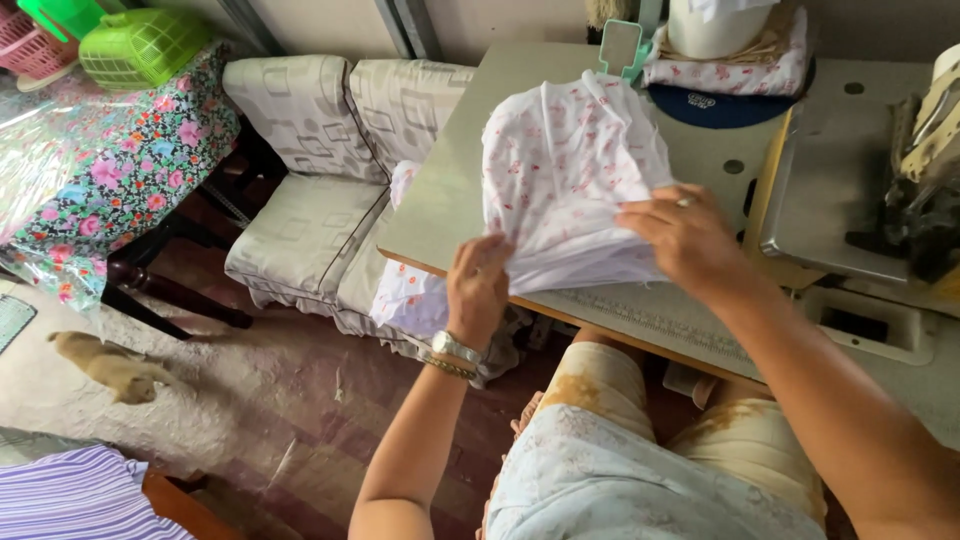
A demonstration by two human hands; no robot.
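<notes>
My left hand (478, 288) and right hand (683, 238) each grip the white floral cloth (570, 180), lifted above the sewing table (450, 190); machine (900, 190) at right.

Bare bench (440, 190) lay open to the left of the raised white floral cloth (570, 180), reaching to the left edge. To the right, the sewing machine (925, 170) and its metal plate (830, 190) blocked passage. At the far edge, a green mirror (622, 45), folded fabric (730, 70) and a white pot (712, 28) crowded the way.
</notes>
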